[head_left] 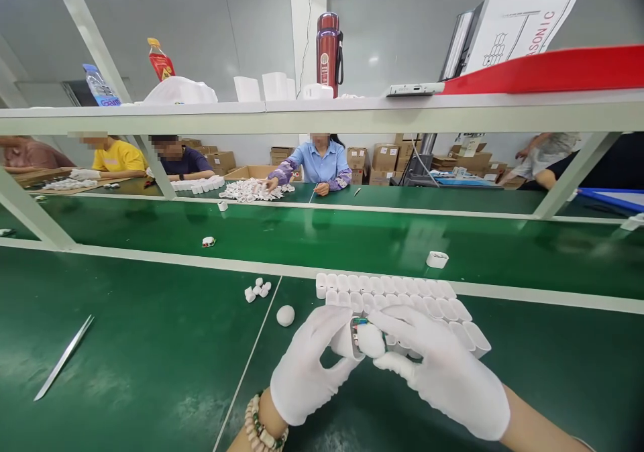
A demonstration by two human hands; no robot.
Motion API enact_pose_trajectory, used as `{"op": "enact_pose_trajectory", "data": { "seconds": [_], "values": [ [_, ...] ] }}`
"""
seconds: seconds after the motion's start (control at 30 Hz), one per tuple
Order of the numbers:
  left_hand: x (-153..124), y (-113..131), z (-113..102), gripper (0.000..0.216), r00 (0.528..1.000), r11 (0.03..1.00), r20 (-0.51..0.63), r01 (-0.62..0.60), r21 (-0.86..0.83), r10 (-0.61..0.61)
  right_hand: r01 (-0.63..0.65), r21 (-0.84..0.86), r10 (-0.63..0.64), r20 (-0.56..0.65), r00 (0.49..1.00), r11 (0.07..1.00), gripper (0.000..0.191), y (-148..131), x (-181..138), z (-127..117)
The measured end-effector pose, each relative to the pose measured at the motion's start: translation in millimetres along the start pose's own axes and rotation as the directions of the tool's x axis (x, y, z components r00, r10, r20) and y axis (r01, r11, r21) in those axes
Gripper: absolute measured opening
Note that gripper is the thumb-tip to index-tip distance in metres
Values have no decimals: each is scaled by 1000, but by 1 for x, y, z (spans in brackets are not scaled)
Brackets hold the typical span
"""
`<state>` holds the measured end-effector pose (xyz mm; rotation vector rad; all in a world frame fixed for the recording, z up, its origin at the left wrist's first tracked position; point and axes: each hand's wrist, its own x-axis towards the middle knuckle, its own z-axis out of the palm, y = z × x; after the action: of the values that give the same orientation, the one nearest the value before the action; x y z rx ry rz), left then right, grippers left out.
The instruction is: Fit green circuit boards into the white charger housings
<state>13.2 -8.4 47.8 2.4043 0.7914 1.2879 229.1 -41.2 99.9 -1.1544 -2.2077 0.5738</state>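
Observation:
Both my hands wear white gloves and meet just above the green table. My left hand (309,365) grips a white plastic shell (343,340), its mouth turned to the right. In my right hand (443,368), between thumb and fingers, is a rounded white part with a green circuit board (371,342). This part sits at the shell's mouth; how far it is inside I cannot tell. Behind the hands stand rows of white shells (392,284), partly covered by my right hand. Left of them lie a white rounded piece (285,316) and several small white pieces (258,290).
Metal tweezers (64,358) lie on the table at left. Beyond a pale rail, a green belt (312,237) carries a white shell (437,259) and a small board part (208,242). A shelf (352,118) crosses overhead. Co-workers sit opposite, one beside a white pile (251,190).

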Motion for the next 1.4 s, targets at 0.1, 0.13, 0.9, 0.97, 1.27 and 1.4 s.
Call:
{"op": "enact_pose_trajectory", "data": {
  "seconds": [0.1, 0.13, 0.9, 0.97, 1.27, 1.4],
  "values": [
    [1, 1, 0, 57, 1000, 999, 1, -29, 20, 29, -13, -66, 16, 47, 999, 998, 22, -7, 0, -5],
    [2, 2, 0, 58, 999, 999, -4, -39, 26, 39, -10, -86, 15, 49, 999, 996, 21, -9, 0, -5],
    [-5, 0, 6, 60, 992, 992, 10, 125, -22, -125, 45, -409, -82, -74, 994, 912, 51, -6, -6, 33],
    [-5, 2, 5, 59, 983, 981, 2, 185, -64, -185, 67, -456, -135, -117, 984, 887, 100, 1, -8, 47],
    [-8, 5, 7, 71, 980, 977, 57, 195, -81, -191, -70, -248, 56, -61, 997, 966, 125, 1, -9, 67],
    [-3, 8, 14, 85, 963, 933, 185, 243, -266, -198, -18, -126, 22, 28, 999, 992, 37, -9, 1, 36]
  ]
}}
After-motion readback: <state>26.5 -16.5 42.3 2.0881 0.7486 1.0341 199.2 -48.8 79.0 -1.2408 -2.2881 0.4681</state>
